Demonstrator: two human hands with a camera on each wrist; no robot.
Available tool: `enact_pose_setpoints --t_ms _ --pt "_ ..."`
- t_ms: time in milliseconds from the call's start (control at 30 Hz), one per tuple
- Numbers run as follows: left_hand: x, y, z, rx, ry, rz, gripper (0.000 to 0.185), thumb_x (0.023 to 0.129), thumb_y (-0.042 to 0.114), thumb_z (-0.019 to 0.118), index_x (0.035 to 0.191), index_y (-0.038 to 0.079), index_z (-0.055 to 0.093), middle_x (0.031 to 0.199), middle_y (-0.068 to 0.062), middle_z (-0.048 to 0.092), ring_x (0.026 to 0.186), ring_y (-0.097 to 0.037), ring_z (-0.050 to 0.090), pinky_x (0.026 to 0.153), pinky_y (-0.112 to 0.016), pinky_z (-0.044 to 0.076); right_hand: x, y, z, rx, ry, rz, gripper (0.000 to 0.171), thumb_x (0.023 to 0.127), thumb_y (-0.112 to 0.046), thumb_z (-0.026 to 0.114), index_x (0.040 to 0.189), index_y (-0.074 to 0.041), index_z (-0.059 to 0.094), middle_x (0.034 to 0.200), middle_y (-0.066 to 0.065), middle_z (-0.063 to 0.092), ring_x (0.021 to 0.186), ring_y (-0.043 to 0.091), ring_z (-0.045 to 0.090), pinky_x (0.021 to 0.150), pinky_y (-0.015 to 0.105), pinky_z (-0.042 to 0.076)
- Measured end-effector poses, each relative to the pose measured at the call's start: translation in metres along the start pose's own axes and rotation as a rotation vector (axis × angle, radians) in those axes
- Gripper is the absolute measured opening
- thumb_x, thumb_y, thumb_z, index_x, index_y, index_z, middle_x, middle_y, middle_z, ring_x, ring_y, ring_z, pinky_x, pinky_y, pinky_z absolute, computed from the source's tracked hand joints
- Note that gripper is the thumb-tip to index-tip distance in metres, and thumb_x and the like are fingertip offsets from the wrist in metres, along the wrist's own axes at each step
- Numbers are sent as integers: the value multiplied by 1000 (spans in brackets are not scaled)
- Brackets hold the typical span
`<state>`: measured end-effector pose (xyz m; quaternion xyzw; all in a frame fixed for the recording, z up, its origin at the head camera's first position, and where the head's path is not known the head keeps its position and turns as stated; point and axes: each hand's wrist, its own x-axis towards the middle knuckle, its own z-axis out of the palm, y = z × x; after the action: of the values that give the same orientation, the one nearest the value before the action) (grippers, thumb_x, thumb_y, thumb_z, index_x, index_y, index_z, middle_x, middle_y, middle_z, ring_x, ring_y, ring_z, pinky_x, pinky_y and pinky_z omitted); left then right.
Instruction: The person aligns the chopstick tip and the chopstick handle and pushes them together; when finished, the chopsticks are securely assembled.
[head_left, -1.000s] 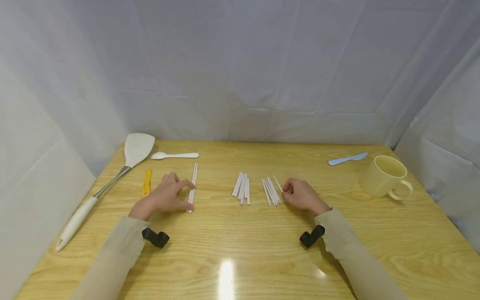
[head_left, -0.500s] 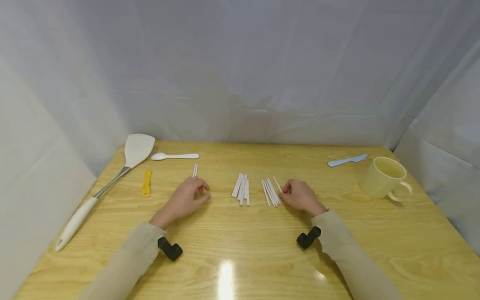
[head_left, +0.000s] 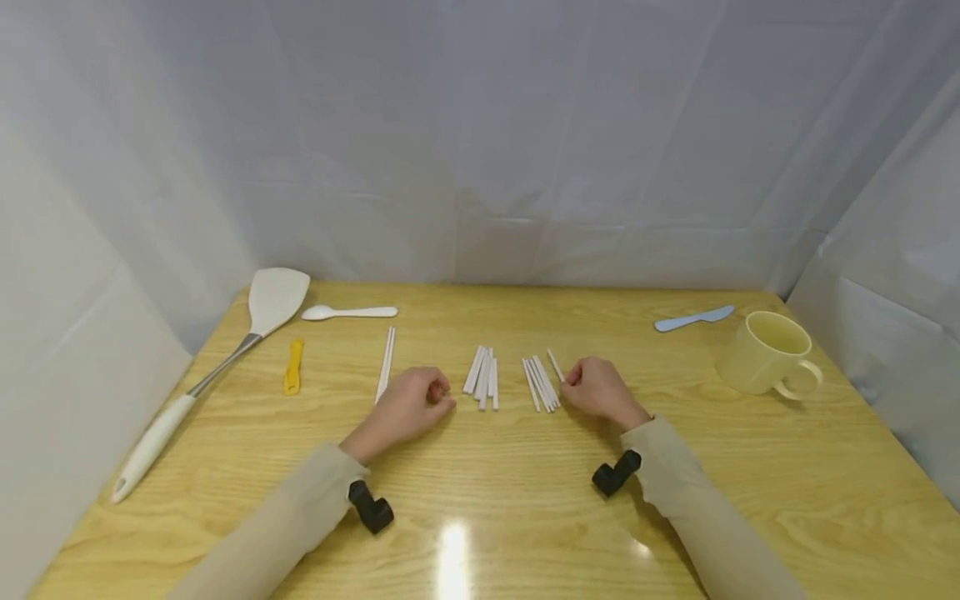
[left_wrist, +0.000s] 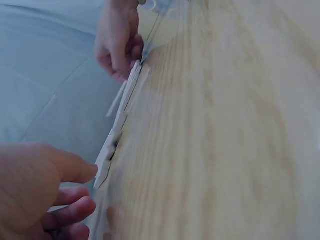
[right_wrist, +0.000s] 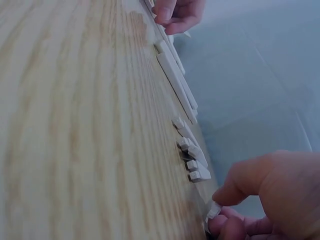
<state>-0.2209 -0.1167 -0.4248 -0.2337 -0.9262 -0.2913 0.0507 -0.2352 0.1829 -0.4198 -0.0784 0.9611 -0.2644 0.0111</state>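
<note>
My right hand pinches a thin white stick at the right end of the row; in the right wrist view the stick's squared end shows between thumb and finger. Beside it lies a small fan of white sticks. Left of that is a loose bunch of white sticks, some overlapping. My left hand holds nothing, its fingers loosely bent and its fingertips just left of this bunch. Behind the left hand, a close pair of longer white sticks is partly hidden by it.
To the left lie a long white-headed spatula, a white spoon and a yellow utensil. On the right are a blue knife and a yellow mug. A white curtain hangs behind the wooden table.
My left hand has left the pair of long sticks and moved right, up to the bunch in the middle. The right hand keeps its pinch on the stick, nearly still.
</note>
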Motion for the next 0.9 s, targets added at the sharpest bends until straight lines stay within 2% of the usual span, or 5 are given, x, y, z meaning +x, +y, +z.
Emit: enact_pose_setpoints --t_ms 167,333,533,667,900 --pt "4 11 11 -53 5 -51 14 82 17 74 86 6 66 72 1 59 65 -10 51 62 -26 44 1 4 -1 64 -34 4 14 85 -15 62 80 -2 64 74 8 62 61 16 52 57 27 42" --pt "7 19 22 -111 8 -132 19 85 29 72 76 12 67 63 5 58 55 -8 50 53 -23 42 0 7 -2 116 -42 -26 15 86 -15 60 83 0 62 73 8 59 61 15 49 56 26 40" --pt "10 25 34 -65 67 -181 29 79 43 75 70 17 67 58 7 58 49 -6 49 46 -23 39 0 11 -3 127 -26 -63 15 84 -12 58 86 2 62 73 7 60 63 13 50 59 25 41" --pt "11 26 37 -48 106 -185 28 79 39 76 66 16 67 56 7 58 47 -7 48 44 -23 38 -1 12 -3 139 -32 -68 15 84 -12 59 86 2 62 72 6 59 62 12 50 58 25 41" --pt "11 26 38 -63 114 -194 22 80 27 73 63 15 65 56 6 58 49 -7 48 46 -23 38 -1 14 -4 156 -47 -60 13 85 -11 57 89 1 60 71 5 58 61 12 50 56 24 40"
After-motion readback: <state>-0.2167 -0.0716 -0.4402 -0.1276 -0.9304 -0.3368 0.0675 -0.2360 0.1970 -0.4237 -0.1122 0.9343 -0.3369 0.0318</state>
